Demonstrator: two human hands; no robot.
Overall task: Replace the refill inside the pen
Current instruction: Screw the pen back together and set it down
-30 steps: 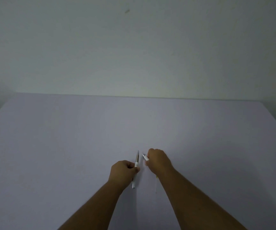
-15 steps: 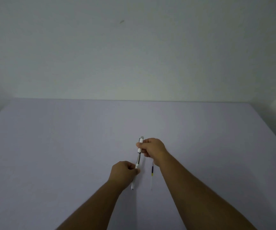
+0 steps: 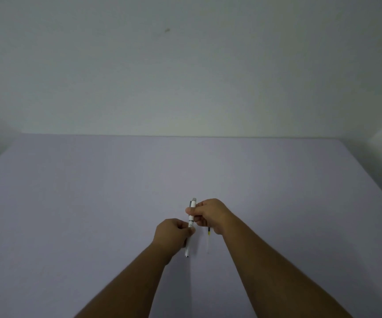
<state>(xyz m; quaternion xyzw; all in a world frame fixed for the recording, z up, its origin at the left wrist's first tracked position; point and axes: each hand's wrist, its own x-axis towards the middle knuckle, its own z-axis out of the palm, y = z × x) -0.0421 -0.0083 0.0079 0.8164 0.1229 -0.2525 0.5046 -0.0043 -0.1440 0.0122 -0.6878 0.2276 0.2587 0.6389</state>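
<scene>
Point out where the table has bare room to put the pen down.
Bare table left of the left hand, right of the right hand, and beyond both to the far edge. Crowded only between the hands: pen and loose refill.

Lilac table (image 3: 93, 203), prob. plain wall (image 3: 185, 76)

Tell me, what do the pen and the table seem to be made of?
Pen: probably smooth white plastic, judging by its even, slightly glossy barrel; the grey cap at the far end could be metal or plastic. Table: a matte, pale lilac surface with no shine or grain, perhaps laminate or a cloth cover; the view cannot settle which.
</scene>
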